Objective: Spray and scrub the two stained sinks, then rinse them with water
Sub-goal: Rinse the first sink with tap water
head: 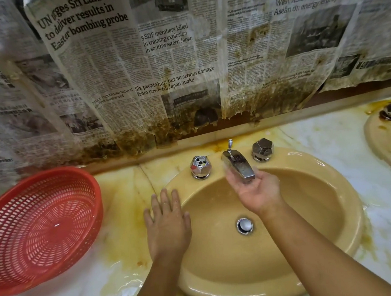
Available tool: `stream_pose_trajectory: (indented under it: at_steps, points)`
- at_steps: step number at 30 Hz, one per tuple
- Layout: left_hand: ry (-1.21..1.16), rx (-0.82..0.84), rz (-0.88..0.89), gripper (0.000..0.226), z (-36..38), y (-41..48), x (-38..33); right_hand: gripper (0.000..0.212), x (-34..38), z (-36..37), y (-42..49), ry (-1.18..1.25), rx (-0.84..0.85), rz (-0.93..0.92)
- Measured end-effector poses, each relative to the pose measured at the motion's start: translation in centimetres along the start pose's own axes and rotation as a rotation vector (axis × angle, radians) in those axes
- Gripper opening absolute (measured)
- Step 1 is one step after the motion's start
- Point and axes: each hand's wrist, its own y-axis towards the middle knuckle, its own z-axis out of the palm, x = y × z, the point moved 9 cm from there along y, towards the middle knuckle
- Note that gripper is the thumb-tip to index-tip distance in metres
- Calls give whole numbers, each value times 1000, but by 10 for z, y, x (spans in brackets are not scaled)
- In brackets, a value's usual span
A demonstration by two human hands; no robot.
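1. Sink work sits centre on my feed: the near sink (229,287), a yellow basin set in the marble worktop (388,224), shines wet, with a metal drain plug (244,226) at its bottom.
2. The left hand (167,222) lies palm down on the basin's left rim, fingers straight and spread, holding nothing.
3. The right hand (256,189) is turned palm up under the tip of the chrome spout (238,167), fingers loosely cupped and gripping nothing. It looks blurred there, and I cannot tell whether water is running.
4. Two faceted chrome knobs flank the spout, the left knob (200,166) and the right knob (262,149).
5. The second sink (385,144) shows only partly at the right edge, well apart, with dark grime round its fitting.
6. Yellow-brown stains (123,202) spread over the worktop behind and left of the near basin.
7. A red basket (38,232) sits tilted on the worktop, left of the left hand and not touching it.
8. Newspaper sheets (168,55) cover the wall behind, their lower edges brown and ragged.
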Motion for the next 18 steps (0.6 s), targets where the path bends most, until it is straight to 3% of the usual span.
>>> stream_pose_trajectory:
  at_steps: [12, 18]
  points:
    - [-11, 15, 18, 72, 1, -1, -2, 47, -11, -16, 0, -60, 37, -14]
    - [-31, 8, 89, 60, -1, -5, -7, 45, -7, -15, -8, -18, 68, -69]
